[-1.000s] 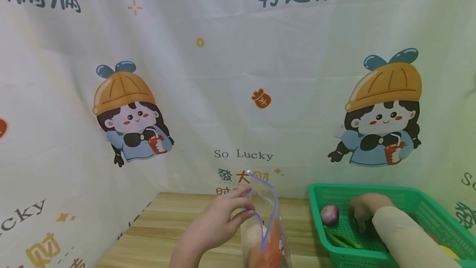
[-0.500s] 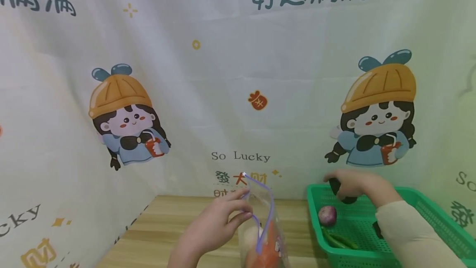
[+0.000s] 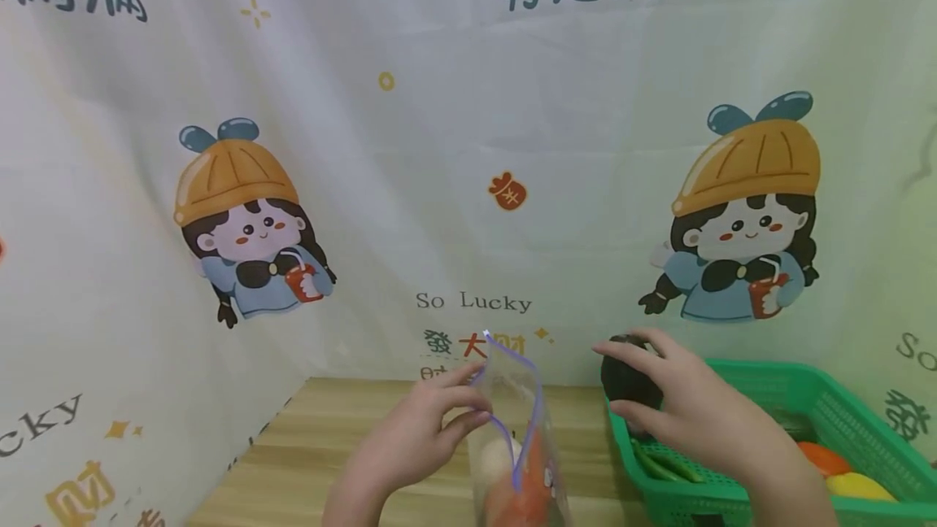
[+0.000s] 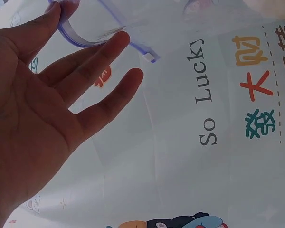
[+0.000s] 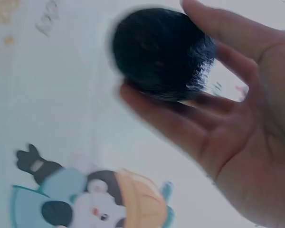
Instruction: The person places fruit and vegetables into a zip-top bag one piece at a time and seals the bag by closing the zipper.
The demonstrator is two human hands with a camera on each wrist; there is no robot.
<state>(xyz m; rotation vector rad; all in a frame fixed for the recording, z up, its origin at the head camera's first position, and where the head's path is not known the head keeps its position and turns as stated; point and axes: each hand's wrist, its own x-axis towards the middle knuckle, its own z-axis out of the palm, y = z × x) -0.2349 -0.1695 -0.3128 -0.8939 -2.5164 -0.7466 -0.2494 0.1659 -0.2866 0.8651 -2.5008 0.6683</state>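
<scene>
My left hand (image 3: pixel 420 433) pinches the purple-edged rim of a clear zip bag (image 3: pixel 554 474), between thumb and fingers, with its other fingers spread in the left wrist view. The bag stands with its mouth open; orange-red produce (image 3: pixel 521 503) and a pale round piece (image 3: pixel 499 458) show through it. To the right, above the near-left side of the green basket (image 3: pixel 688 501), my right hand (image 3: pixel 695 413) grips a dark, rough-skinned avocado (image 3: pixel 625 376). In the right wrist view the avocado (image 5: pixel 161 54) sits between thumb and fingertips, slightly blurred.
Inside the basket lie green chili peppers (image 3: pixel 662 462), an orange-red piece (image 3: pixel 823 459) and a yellow one (image 3: pixel 860 486). The wooden table (image 3: pixel 293 462) reaches back to a printed cloth backdrop (image 3: pixel 410 210). My right arm crosses over the basket.
My right hand has come up out of the basket with the avocado and moved left toward the bag. My left hand keeps its pinch on the bag's rim.
</scene>
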